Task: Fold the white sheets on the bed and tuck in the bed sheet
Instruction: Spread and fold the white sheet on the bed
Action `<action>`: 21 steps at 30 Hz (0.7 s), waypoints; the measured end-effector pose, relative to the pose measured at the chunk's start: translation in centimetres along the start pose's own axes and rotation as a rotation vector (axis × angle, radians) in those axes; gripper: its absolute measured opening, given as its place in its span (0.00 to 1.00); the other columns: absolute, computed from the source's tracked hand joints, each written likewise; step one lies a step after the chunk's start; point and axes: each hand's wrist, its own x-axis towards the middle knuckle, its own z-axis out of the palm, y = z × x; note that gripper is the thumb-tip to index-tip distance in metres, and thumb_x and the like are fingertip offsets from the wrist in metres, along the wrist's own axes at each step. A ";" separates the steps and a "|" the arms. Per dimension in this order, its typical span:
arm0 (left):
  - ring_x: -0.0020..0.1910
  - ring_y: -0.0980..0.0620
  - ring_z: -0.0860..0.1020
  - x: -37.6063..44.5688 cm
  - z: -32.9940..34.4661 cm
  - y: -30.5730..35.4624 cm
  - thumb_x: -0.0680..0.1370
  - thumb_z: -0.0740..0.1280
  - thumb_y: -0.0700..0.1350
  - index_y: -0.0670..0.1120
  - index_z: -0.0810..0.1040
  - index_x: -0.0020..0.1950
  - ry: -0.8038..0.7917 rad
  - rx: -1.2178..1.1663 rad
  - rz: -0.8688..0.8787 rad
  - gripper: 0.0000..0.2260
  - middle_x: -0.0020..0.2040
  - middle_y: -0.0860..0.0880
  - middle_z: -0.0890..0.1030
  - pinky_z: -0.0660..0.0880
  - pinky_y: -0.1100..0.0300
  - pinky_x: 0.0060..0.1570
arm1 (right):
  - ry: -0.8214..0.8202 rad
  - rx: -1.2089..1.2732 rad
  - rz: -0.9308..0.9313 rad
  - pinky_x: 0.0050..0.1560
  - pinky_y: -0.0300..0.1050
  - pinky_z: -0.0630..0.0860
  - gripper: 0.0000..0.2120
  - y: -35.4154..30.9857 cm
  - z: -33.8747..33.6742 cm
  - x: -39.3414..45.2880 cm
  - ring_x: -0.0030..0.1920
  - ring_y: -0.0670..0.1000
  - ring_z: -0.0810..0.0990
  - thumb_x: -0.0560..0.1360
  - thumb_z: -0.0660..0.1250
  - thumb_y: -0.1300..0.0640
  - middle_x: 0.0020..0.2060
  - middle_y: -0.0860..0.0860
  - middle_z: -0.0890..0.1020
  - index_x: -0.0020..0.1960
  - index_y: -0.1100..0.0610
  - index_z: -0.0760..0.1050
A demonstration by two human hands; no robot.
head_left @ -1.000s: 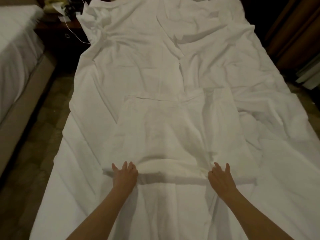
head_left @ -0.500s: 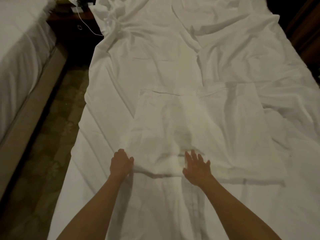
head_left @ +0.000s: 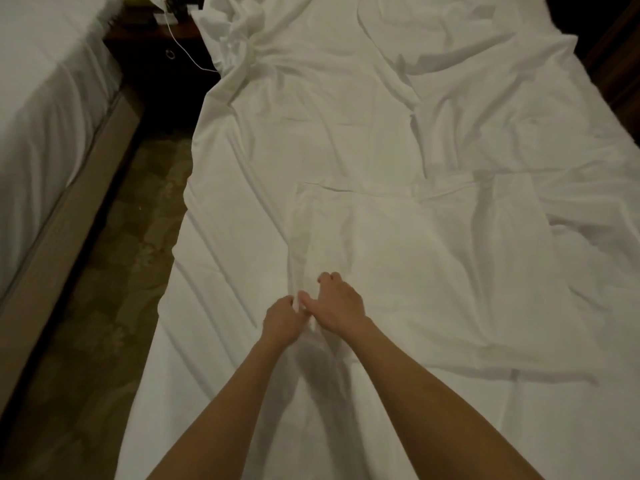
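Note:
A partly folded white sheet (head_left: 433, 265) lies flat across the middle of the bed, on top of the wrinkled white bed sheet (head_left: 311, 116). My left hand (head_left: 282, 318) pinches the folded sheet's near left corner. My right hand (head_left: 337, 304) sits right beside it, fingers curled on the same corner of cloth. Both hands touch each other at the thumbs. The bed sheet hangs loose over the bed's left side.
A second bed (head_left: 45, 109) with a tan base stands at the left, across a patterned carpet aisle (head_left: 114, 289). A dark nightstand (head_left: 162, 39) with a white cable and small items is at the top left. Dark furniture edges the right.
My right hand has slid left along the folded sheet's near edge until it meets my left hand at the corner. The view has shifted left.

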 end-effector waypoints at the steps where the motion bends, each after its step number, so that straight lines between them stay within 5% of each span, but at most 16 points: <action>1: 0.56 0.43 0.78 -0.5 0.3 0.4 0.81 0.59 0.43 0.39 0.75 0.62 -0.007 0.028 0.060 0.13 0.58 0.40 0.79 0.72 0.59 0.51 | 0.003 0.017 0.007 0.55 0.50 0.71 0.28 -0.9 0.0 0.2 0.58 0.57 0.74 0.77 0.58 0.39 0.61 0.55 0.72 0.66 0.59 0.66; 4: 0.54 0.47 0.78 -2.4 1.4 1.3 0.82 0.57 0.35 0.35 0.71 0.66 -0.084 -0.123 0.217 0.13 0.54 0.42 0.78 0.73 0.68 0.48 | -0.007 0.048 0.051 0.55 0.51 0.71 0.33 -2.2 -0.5 1.0 0.59 0.58 0.74 0.73 0.63 0.36 0.61 0.56 0.71 0.67 0.60 0.64; 7: 0.38 0.63 0.78 -3.8 2.6 2.3 0.80 0.53 0.27 0.25 0.68 0.61 -0.199 -0.286 0.336 0.11 0.43 0.48 0.73 0.73 0.71 0.41 | -0.001 0.005 0.074 0.52 0.47 0.70 0.28 -1.9 -1.8 1.5 0.59 0.58 0.75 0.75 0.67 0.47 0.61 0.56 0.71 0.67 0.61 0.63; 10: 0.32 0.60 0.75 -3.9 4.2 4.3 0.80 0.58 0.29 0.41 0.74 0.44 -0.246 -0.274 0.361 0.10 0.34 0.51 0.71 0.71 0.66 0.39 | 0.077 -0.036 0.054 0.47 0.45 0.69 0.16 -0.2 -3.5 1.6 0.56 0.58 0.77 0.77 0.61 0.61 0.59 0.57 0.75 0.64 0.60 0.65; 13: 0.30 0.59 0.68 -4.3 5.8 6.9 0.79 0.59 0.30 0.47 0.68 0.36 -0.283 -0.286 0.372 0.16 0.31 0.50 0.68 0.69 0.60 0.37 | 0.141 -0.008 0.018 0.48 0.47 0.71 0.21 2.1 -5.8 1.7 0.55 0.59 0.78 0.77 0.57 0.66 0.56 0.57 0.78 0.69 0.56 0.65; 16: 0.32 0.64 0.68 -5.3 7.3 10.0 0.78 0.63 0.37 0.38 0.74 0.49 -0.282 -0.210 0.464 0.02 0.38 0.49 0.75 0.68 0.70 0.36 | 0.215 0.018 -0.017 0.48 0.47 0.72 0.25 4.8 -8.6 1.7 0.54 0.59 0.78 0.78 0.54 0.66 0.56 0.57 0.79 0.73 0.51 0.63; 18: 0.33 0.57 0.72 -5.9 8.0 12.7 0.74 0.62 0.45 0.34 0.74 0.56 -0.231 -0.169 0.554 0.16 0.42 0.42 0.79 0.67 0.72 0.34 | 0.310 0.027 -0.017 0.48 0.47 0.72 0.24 7.1 -10.7 1.4 0.53 0.58 0.78 0.80 0.53 0.63 0.55 0.57 0.80 0.74 0.49 0.62; 21: 0.39 0.47 0.76 -6.2 10.1 16.5 0.73 0.63 0.43 0.34 0.74 0.55 -0.284 -0.117 0.596 0.15 0.41 0.44 0.76 0.72 0.64 0.36 | 0.446 0.094 0.024 0.49 0.48 0.72 0.22 10.9 -13.8 0.9 0.51 0.58 0.78 0.81 0.53 0.58 0.53 0.57 0.81 0.74 0.48 0.63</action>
